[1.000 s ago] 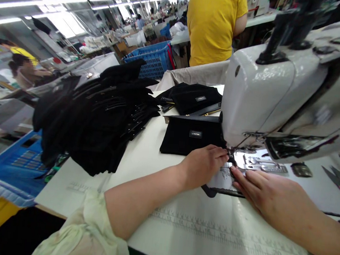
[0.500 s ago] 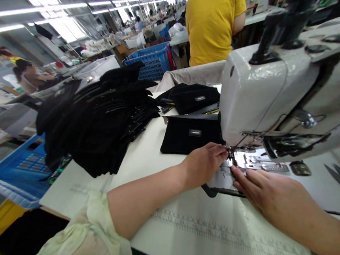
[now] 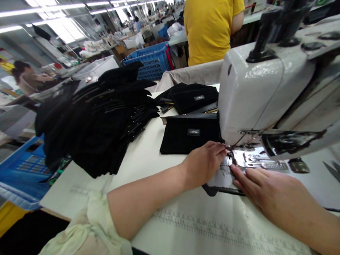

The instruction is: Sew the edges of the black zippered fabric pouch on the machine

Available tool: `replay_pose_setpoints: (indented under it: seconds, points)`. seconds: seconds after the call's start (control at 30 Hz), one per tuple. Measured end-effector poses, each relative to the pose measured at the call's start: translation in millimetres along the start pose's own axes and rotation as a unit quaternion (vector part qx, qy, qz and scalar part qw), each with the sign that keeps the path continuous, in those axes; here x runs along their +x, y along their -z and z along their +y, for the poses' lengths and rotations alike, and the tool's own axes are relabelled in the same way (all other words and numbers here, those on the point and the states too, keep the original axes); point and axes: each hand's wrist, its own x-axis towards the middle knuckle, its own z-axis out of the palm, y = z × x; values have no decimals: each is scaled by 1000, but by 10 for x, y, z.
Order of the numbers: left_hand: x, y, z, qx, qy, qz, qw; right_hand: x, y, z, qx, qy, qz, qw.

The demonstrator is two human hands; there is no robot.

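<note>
Both hands meet at the needle area of the white sewing machine (image 3: pixel 250 95), one on each side of it. The left hand (image 3: pixel 201 166) comes in from the lower left, its forearm slanting up across the bench (image 3: pixel 144 149), with a pale, gathered sleeve (image 3: pixel 98 224) ending near the elbow. It is turned back-up, the knuckles bent and the fingers close together, their tips just left of the presser foot (image 3: pixel 230 154). Whether they are clamped on anything cannot be told, since the tips are partly hidden by the hand itself.

The right hand (image 3: pixel 274 192) reaches in from the right edge, forearm bare and sloping up to the left. It lies low with its back up, fingers stretched toward the needle and side by side, the foremost tips down at the metal plate (image 3: pixel 222 177), just in front of the foot. Any grip there cannot be made out.

The black pouch (image 3: pixel 177 138) lies flat on the bench just beyond the left hand, its small label facing up and its right end hidden behind the machine head. More black pouches (image 3: pixel 198 96) lie behind it, and a large black pile (image 3: pixel 96 117) stands to the left.
</note>
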Motion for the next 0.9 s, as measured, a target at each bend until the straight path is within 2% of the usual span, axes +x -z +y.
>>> replay_pose_setpoints:
  seconds: [0.17,0.3,0.4,0.53,0.6,0.67,0.8,0.83,0.9]
  points:
    - [19,-54,-88,-29,6,18,999,4,0,9,1,-1,-5,1000]
    - [-68,40,-285,-39,104,27,993,28,24,17,4,-12,6,1000]
    - [-268,255,-250,-18,128,-47,991,31,42,23,27,-24,22,999]
    - [-512,529,48,-18,67,-190,979,-13,33,35,68,-36,20,997]
    - [-525,562,137,-25,45,-210,976,-43,12,44,77,-29,12,997]
    - [-462,515,121,-39,22,-171,984,-66,-12,54,74,-22,6,997]
    - [-289,322,-47,-69,-79,-55,993,-84,-37,69,66,-22,2,998]
    - [-265,286,-68,-74,-92,-49,992,-85,-37,71,68,-21,1,997]
    - [-248,250,-49,-76,-77,-60,992,-87,-31,77,73,-21,-1,997]
